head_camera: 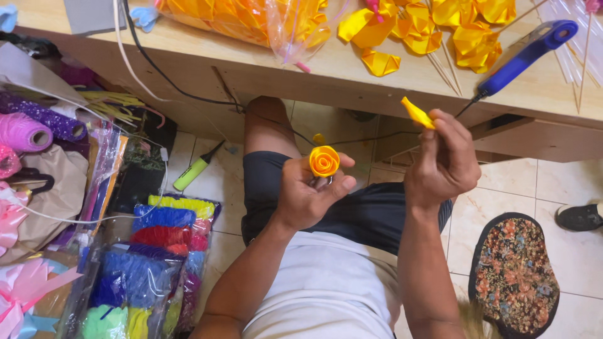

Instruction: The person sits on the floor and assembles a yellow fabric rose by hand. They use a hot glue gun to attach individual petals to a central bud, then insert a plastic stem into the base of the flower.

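Two bare hands work over the lap, below the front edge of a wooden table (352, 78) that runs across the top of the view. Left hand (308, 191) has its fingers curled around the base of a rolled yellow ribbon rose (324, 161), thumb pressed across the front just under the bloom. At about two o'clock from the rose, the right hand (443, 160) pinches a folded yellow ribbon petal (417, 113) between thumb and fingertips, its tip pointing up toward eleven o'clock, close beneath the table edge. Open space separates the two hands, with dark shorts and tiled floor behind. On the tabletop at one o'clock lies a blue glue gun (527, 53), its nozzle at the edge near the petal, beside loose yellow petals (414, 31) and thin wooden sticks (443, 69). At nine o'clock, bags of coloured yarn (154, 257) crowd the floor; a patterned mat (514, 273) lies at four o'clock.
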